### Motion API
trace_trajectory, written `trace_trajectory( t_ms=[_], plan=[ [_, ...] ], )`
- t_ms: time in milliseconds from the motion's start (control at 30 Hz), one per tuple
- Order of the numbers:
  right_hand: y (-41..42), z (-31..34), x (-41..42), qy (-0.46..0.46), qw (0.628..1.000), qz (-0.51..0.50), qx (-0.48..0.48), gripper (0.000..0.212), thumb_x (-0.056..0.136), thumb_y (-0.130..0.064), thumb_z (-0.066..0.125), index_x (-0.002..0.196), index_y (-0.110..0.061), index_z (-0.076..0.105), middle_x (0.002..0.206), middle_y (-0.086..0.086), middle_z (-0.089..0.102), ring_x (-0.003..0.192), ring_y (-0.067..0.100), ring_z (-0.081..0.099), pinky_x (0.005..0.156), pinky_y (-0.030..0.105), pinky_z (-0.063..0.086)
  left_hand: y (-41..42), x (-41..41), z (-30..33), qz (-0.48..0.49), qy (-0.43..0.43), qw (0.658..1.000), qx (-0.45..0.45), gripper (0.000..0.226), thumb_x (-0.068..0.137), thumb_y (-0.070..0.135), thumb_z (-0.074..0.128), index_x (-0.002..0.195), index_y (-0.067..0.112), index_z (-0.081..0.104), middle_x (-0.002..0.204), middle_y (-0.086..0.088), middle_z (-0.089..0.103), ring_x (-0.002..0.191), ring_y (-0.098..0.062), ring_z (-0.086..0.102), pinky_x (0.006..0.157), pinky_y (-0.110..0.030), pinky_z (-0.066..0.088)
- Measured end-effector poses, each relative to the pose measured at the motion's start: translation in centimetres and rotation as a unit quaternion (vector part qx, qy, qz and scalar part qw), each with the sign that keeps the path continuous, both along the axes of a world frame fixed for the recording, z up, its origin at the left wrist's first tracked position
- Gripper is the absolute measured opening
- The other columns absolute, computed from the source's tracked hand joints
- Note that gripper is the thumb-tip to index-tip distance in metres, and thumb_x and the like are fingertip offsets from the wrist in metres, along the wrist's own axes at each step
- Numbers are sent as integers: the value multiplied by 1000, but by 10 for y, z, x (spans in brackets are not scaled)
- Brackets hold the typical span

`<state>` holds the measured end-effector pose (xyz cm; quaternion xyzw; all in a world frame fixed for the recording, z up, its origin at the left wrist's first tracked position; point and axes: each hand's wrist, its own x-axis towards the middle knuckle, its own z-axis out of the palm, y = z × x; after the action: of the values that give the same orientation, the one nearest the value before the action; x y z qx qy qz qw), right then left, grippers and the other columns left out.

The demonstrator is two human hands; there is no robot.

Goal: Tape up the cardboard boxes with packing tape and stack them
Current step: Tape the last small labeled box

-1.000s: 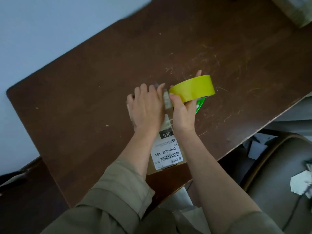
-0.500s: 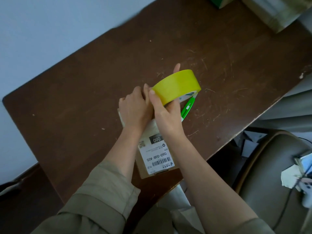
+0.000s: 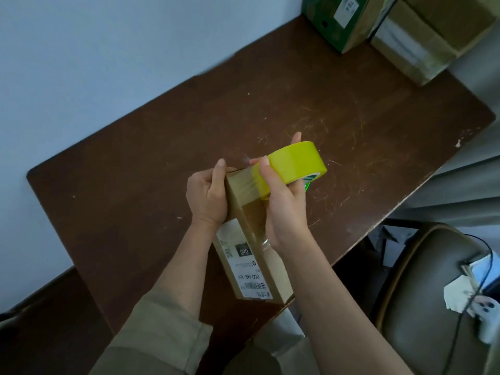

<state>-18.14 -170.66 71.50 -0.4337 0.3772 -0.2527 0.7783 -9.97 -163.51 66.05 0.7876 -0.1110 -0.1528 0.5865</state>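
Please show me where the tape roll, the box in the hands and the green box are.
Tape roll (image 3: 295,161), head view, its yellow outer band.
Box (image 3: 247,201), head view, its top face.
Green box (image 3: 328,25), head view, its side.

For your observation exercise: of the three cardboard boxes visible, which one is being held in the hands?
The long brown box with the white barcode label, gripped by the left hand. The other two boxes sit untouched at the table's far corner.

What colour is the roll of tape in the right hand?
Bright yellow; the tape roll, gripped by the right hand, shows best in the head view.
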Motion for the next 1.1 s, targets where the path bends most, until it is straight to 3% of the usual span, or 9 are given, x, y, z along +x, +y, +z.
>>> trace_trajectory(
  t_ms=[133, 333, 467, 533, 667, 800, 900, 1000, 1100],
  plan=[
    [-7, 4, -3, -34, 998, 42, 23, 75, 97, -16, 61, 153, -47, 22, 94, 3, 70, 105, 24, 64, 113, 53, 39, -1, 2, 1, 13, 67, 989, -133, 37, 86, 42, 48, 69, 21, 74, 55, 10, 67, 58, -6, 61, 58, -25, 44],
    [22, -21, -5, 18, 998, 63, 20, 71, 100, -10, 56, 156, -38, 21, 89, 0, 70, 93, 14, 66, 96, 33, 53, 20, -13, -34, 83, 189, 967, -151, 48, 87, 37, 38, 64, 21, 78, 60, 3, 71, 61, -10, 66, 67, -29, 50],
    [34, -29, -11, 33, 999, 19, 29, 71, 101, -15, 57, 154, -47, 23, 99, -1, 72, 97, 13, 69, 98, 35, 54, 29, -11, -39, 43, 91, 993, -67, 53, 96, 40, 32, 74, 18, 75, 72, 6, 72, 72, -6, 66, 72, -25, 49],
    [39, -31, -10, 48, 998, -7, 46, 70, 100, -18, 60, 152, -50, 26, 121, 1, 69, 110, 14, 67, 104, 40, 51, 30, -11, -29, 24, 47, 998, -33, 55, 101, 43, 31, 89, 11, 74, 91, 6, 72, 92, -10, 66, 86, -32, 50],
    [51, -33, -3, 55, 998, -13, 36, 70, 90, -32, 66, 142, -64, 31, 149, 7, 50, 131, 20, 55, 112, 48, 43, 30, -14, 0, -29, 218, 973, -77, 48, 100, 55, 36, 128, 26, 61, 131, 6, 59, 122, -10, 56, 104, -32, 45],
    [56, -34, -3, 45, 998, -25, 28, 68, 96, -28, 65, 140, -66, 30, 143, -1, 55, 127, 15, 58, 111, 45, 44, 35, -3, 12, -119, 144, 980, 74, 39, 104, 40, 40, 138, 24, 54, 139, 2, 49, 133, -11, 44, 116, -34, 33],
    [60, -29, 0, 48, 998, -39, 25, 66, 101, -21, 58, 149, -54, 27, 121, -21, 60, 110, 3, 65, 100, 29, 52, 35, -9, 36, -64, 119, 974, 184, 44, 105, 38, 39, 145, 20, 44, 144, -9, 36, 137, -27, 36, 116, -38, 27],
    [56, -28, 5, 29, 994, -41, 96, 50, 103, -32, 53, 146, -52, 38, 119, 3, 68, 109, 23, 67, 100, 42, 53, 42, -26, 55, -55, 192, 962, 187, 69, 98, 26, 54, 156, 16, 17, 155, -9, 21, 141, -30, 31, 112, -38, 31],
    [48, -25, 2, 11, 982, -8, 186, 41, 104, -46, 42, 143, -39, 48, 111, 10, 69, 101, 31, 67, 94, 47, 53, 49, -44, 62, -115, 247, 938, 213, 103, 84, 19, 70, 157, 20, -2, 156, -7, 15, 140, -23, 28, 96, -29, 36]
  ],
)
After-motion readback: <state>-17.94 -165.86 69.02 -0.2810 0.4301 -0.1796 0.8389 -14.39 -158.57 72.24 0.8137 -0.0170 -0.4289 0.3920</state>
